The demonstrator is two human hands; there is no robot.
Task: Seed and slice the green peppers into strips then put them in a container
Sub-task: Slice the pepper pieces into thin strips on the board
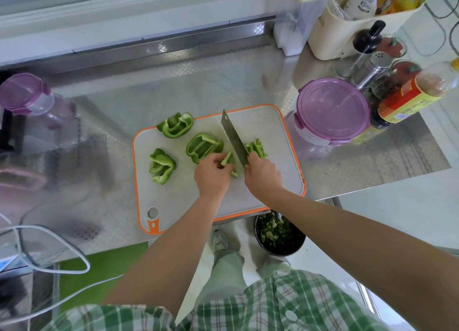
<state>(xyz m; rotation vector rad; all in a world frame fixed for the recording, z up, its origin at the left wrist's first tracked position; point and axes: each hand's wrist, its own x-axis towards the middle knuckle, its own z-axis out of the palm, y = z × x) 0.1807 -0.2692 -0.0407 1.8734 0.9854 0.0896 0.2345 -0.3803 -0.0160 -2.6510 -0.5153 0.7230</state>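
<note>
A steel worktop (198, 82) fills most of the view, and a person in a green checked shirt stands at its near edge. On it lies a pale cutting board (178, 201) with an orange rim, its hanging hole at the near left corner. Just right of the board stands a round container (331, 109) with a purple lid clipped on. At the far left is a clear jug (34, 99) with a purple cap. At the back right, a cream caddy (347, 32) holds bottles, with a sauce bottle (409, 94) and a metal shaker (372, 67) in front of it. On the floor below the board's near edge sits a black bin (280, 252) with green scraps in it. The right hand (263, 176) has its grip wrapped round the handle of a cleaver-style knife (234, 137). The handle is hidden in the fist, and the blade points away from the person across the middle of the board. The left hand (212, 174) lies just left of the blade. Its grip is curled down over a pepper piece (228, 159), pinching it against the board with the fingertips tucked close to the knife's side. Three larger seeded pepper sections lie open on the board's left half: one at the back edge (176, 125), one in the middle (203, 145) touching the left hand, and one near the left rim (162, 165). On the right side of the blade, beside the right hand, sits a small heap of cut strips (257, 148).
</note>
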